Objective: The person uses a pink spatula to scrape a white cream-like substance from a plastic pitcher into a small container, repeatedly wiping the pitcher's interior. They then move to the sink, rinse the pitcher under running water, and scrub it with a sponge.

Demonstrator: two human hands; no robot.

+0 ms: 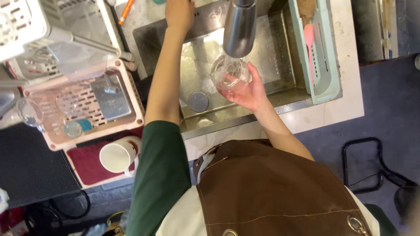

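Observation:
My right hand (250,92) holds a clear glass (230,73) tilted over the steel sink (280,94), right under the metal faucet spout (239,27). Water seems to be running into the glass. My left hand (179,15) reaches across to the back rim of the sink, fingers closed there; what it grips is hidden at the frame's top edge. My left arm wears a dark green sleeve, and a brown apron covers my front.
A pink dish rack (127,78) with glasses and a small bottle stands left of the sink. A white mug (117,156) sits on a red mat. A mint-green tray (326,65) with a pink utensil lies along the sink's right side. A black metal frame (363,166) stands on the floor.

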